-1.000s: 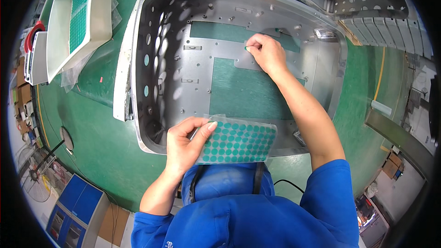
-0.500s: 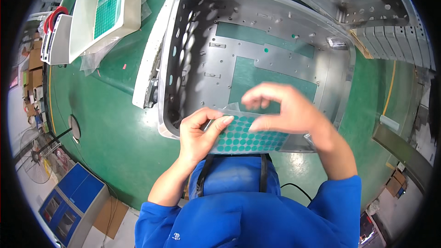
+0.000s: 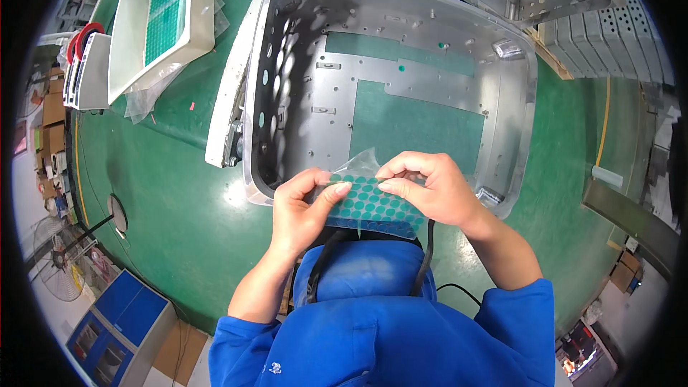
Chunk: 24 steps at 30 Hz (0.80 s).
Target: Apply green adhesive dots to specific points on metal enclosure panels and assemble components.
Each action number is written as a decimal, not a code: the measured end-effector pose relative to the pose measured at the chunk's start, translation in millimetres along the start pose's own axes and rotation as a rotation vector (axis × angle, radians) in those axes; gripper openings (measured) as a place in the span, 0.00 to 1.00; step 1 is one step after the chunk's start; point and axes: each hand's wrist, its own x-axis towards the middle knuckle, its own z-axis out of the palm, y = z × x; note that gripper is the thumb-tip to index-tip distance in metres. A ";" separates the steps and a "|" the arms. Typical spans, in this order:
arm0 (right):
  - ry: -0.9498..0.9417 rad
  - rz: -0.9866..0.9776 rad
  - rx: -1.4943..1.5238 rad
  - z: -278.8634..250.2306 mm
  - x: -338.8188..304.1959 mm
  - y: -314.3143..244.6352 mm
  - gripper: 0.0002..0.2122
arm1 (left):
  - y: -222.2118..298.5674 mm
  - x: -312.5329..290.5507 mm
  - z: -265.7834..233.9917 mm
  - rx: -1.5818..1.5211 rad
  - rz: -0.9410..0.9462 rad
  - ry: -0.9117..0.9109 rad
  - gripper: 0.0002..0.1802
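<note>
Head view: two bare hands are holding a sheet of green dots over the near edge of an open metal casing.
The left hand (image 3: 295,213) is pinching the upper left part of the dotted sheet (image 3: 367,208) between thumb and forefinger; the right hand (image 3: 443,192) is bringing thumb and forefinger together at its upper right part, though whether a single dot is caught there I cannot tell. Clear film (image 3: 363,163) is sticking up between the hands. Beyond them the metal casing (image 3: 333,93) is lying open, a green dot (image 3: 401,69) showing on its base, while a white bin (image 3: 201,18) is standing off to the left, holding more green-dotted sheets (image 3: 163,21).
</note>
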 end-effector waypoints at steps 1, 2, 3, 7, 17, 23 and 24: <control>0.019 0.004 0.031 0.6 -0.5 2.6 0.05 | -4.2 -0.1 0.2 0.072 0.070 0.017 0.06; 0.039 0.007 0.062 1.3 -1.0 4.8 0.06 | -5.0 0.0 1.0 0.094 0.103 0.030 0.06; 0.069 -0.013 0.075 2.1 -1.8 6.4 0.06 | -5.6 0.2 2.3 0.115 0.136 0.043 0.06; 0.155 -0.099 0.017 3.6 -3.9 10.5 0.05 | -6.2 3.0 3.7 0.128 0.166 0.044 0.06; 0.444 -0.325 -0.232 -40.3 55.7 45.9 0.02 | 0.2 6.8 5.7 0.114 0.074 0.164 0.08; 0.377 0.031 -0.548 -89.6 106.4 115.6 0.02 | -4.1 5.7 2.3 0.117 0.027 0.162 0.07; 0.367 0.069 -0.601 -87.9 109.4 114.9 0.02 | -5.2 5.9 2.2 0.112 0.022 0.164 0.07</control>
